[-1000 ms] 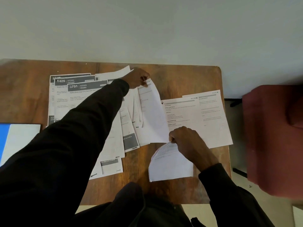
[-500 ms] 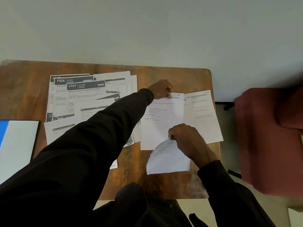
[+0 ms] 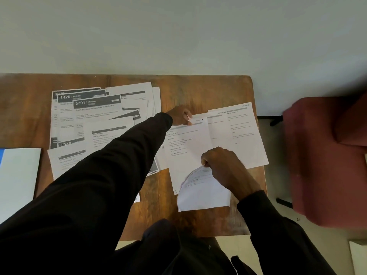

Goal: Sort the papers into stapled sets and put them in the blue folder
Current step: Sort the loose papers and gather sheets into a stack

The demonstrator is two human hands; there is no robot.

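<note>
My left hand (image 3: 181, 118) reaches across the wooden table (image 3: 194, 90) and pinches the top left corner of a printed sheet (image 3: 188, 143) that lies on the right-hand pile. My right hand (image 3: 222, 165) grips a curled sheet (image 3: 200, 191) by its upper edge, over the pile's near part. More sheets of that pile (image 3: 244, 132) fan out to the right. A loose spread of printed papers (image 3: 93, 116) with dark headers covers the left half of the table. The blue folder (image 3: 17, 175) lies at the left edge, with a white inner face and a blue strip showing.
A dark red upholstered chair (image 3: 327, 159) stands right of the table. A pale wall runs behind the table's far edge. My dark sleeves cover much of the near table.
My left hand carried a sheet from the middle pile to the right and laid it on the right-hand pile. My right hand kept its hold on the curled sheet.
</note>
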